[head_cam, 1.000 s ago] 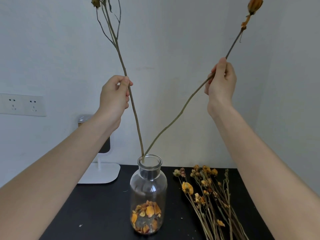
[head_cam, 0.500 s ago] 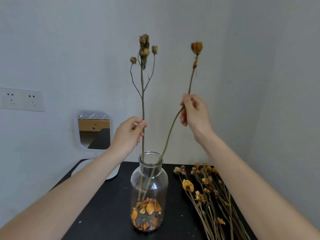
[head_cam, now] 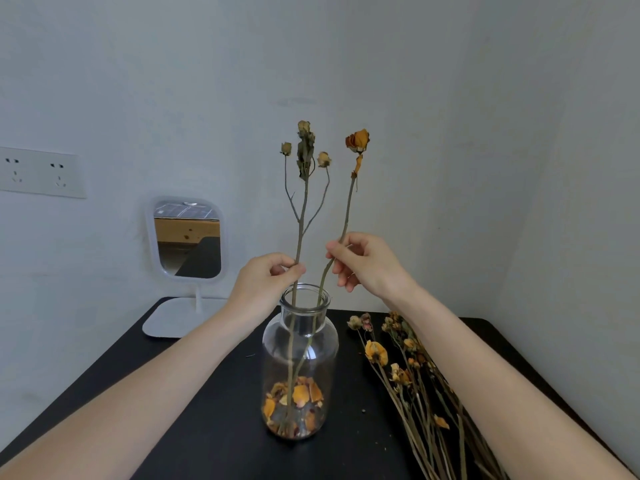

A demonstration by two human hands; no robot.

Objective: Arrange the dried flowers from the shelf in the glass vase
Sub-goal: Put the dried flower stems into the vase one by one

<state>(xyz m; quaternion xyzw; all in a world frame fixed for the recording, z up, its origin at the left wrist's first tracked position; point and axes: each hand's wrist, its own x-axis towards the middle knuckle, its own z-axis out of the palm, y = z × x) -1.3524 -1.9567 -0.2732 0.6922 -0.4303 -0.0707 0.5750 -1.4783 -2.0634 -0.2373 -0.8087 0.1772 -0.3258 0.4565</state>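
A branched stem (head_cam: 304, 202) is being pinched by the left hand (head_cam: 266, 275) and a single orange flower (head_cam: 348, 209) by the right hand (head_cam: 363, 265), just above the glass vase (head_cam: 322, 344). Both stem ends are being seated among the petals (head_cam: 298, 396) at the bottom of the vase. If pushed hard, the brittle stems risk being snapped. If levered sideways, the vase risks being tipped on the bench (head_cam: 214, 410).

Clear glossy glass vase (head_cam: 300, 344) on a matt black tabletop (head_cam: 214, 410).
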